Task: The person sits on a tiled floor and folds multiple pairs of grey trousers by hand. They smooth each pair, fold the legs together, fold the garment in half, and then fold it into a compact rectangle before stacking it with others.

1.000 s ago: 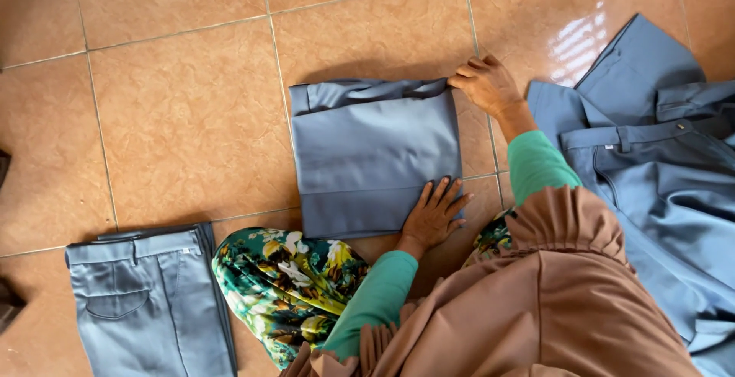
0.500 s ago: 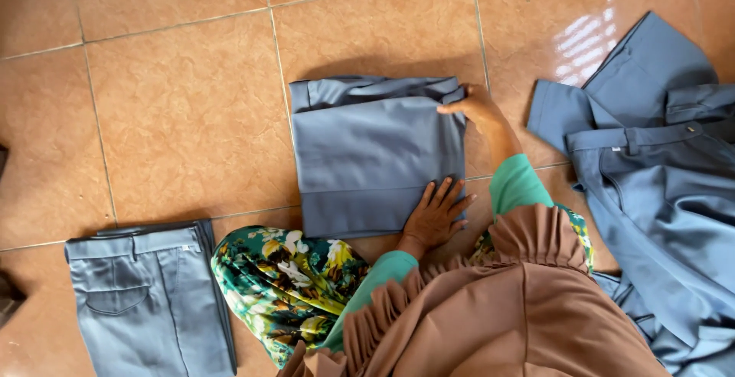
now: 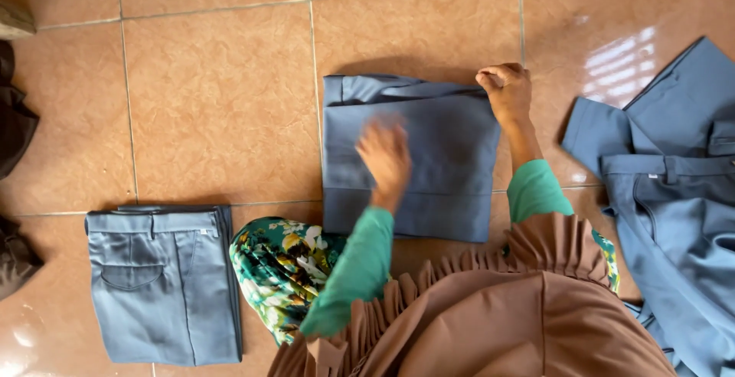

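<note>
Kneeling on the tiled floor (image 3: pixel 214 101), I see nearest me my green sleeves and the floral cloth (image 3: pixel 279 270) over my knee, with a finished pair of folded grey trousers (image 3: pixel 161 285) off to the left. Just ahead lies the folded grey garment (image 3: pixel 409 159) I am working on, flat across a tile seam. My left hand (image 3: pixel 385 155) is spread flat and blurred over its middle, grasping nothing. Farther out, my right hand (image 3: pixel 505 90) is half curled at the top right corner, pinching the edge there, I think. If that corner slips as I smooth, the fold could skew or creases get pressed in. More unfolded grey garments (image 3: pixel 674 193) wait at right.
</note>
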